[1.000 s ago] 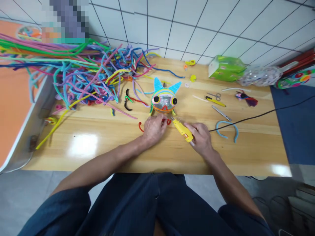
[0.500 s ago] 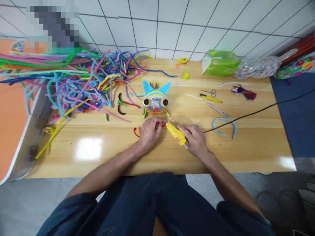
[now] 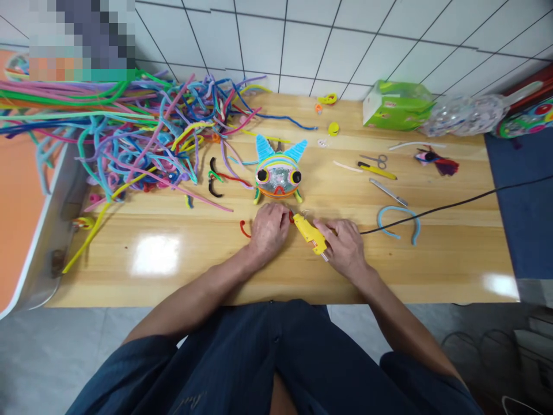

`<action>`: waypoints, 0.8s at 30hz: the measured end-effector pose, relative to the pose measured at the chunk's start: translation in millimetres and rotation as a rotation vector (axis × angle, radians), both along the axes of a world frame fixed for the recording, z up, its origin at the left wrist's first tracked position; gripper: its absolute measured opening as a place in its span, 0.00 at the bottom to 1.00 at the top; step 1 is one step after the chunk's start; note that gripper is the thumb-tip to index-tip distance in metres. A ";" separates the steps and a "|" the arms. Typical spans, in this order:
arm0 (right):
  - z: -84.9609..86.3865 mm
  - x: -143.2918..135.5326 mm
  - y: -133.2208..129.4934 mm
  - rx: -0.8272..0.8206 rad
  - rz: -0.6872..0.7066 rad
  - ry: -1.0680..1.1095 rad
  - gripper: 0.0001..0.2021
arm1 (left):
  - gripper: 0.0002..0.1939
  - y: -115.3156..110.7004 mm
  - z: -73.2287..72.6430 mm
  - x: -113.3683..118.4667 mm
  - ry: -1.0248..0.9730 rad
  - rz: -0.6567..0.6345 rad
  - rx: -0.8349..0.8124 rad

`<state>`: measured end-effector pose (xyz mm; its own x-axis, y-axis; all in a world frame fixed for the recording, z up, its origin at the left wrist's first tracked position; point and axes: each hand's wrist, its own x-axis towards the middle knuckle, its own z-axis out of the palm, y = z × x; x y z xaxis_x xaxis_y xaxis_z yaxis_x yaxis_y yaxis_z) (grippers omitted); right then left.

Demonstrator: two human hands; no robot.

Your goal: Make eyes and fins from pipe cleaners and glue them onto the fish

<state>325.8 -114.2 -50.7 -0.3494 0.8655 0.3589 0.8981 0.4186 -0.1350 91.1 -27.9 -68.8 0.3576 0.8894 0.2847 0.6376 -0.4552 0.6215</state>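
Observation:
My right hand (image 3: 345, 245) is wrapped around a yellow hot glue gun (image 3: 309, 232), whose nozzle points up and left. My left hand (image 3: 270, 229) pinches a red pipe cleaner (image 3: 244, 229); its curled end sticks out on the left and a bit of red shows by the nozzle. The fingers hide the middle of it. Just beyond both hands stands a fish-like figure (image 3: 279, 177) with blue pointed ears, round black-and-yellow eyes, a red mouth and small green-yellow feet.
A tangled heap of pipe cleaners (image 3: 142, 132) covers the left back. To the right lie scissors (image 3: 377, 161), a yellow cutter (image 3: 377, 170), a silver knife (image 3: 387, 191) and a blue pipe cleaner loop (image 3: 397, 210). The black cord (image 3: 458, 202) runs right. A green package (image 3: 395, 106) stands behind.
The camera view has shifted slightly, so the table things appear a little further right and higher. Both hands keep their holds, with the glue gun nozzle still close to the red pipe cleaner.

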 end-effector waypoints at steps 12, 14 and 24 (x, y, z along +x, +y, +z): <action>15.8 -11.5 0.7 -0.064 0.027 -0.146 0.24 | 0.04 0.5 14.1 -11.0 0.207 0.011 -0.047; 21.0 -14.7 1.3 -0.059 0.022 -0.190 0.22 | 0.06 2.3 15.7 -12.2 0.242 -0.004 -0.062; 34.2 -20.5 1.6 -0.065 0.024 -0.288 0.20 | 0.08 1.3 18.7 -9.1 0.304 -0.014 -0.074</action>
<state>305.3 -112.6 -16.5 -0.4500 0.8735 0.1860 0.8930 0.4394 0.0970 82.0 -26.6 -50.1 0.4291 0.8981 0.0970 0.7933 -0.4260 0.4349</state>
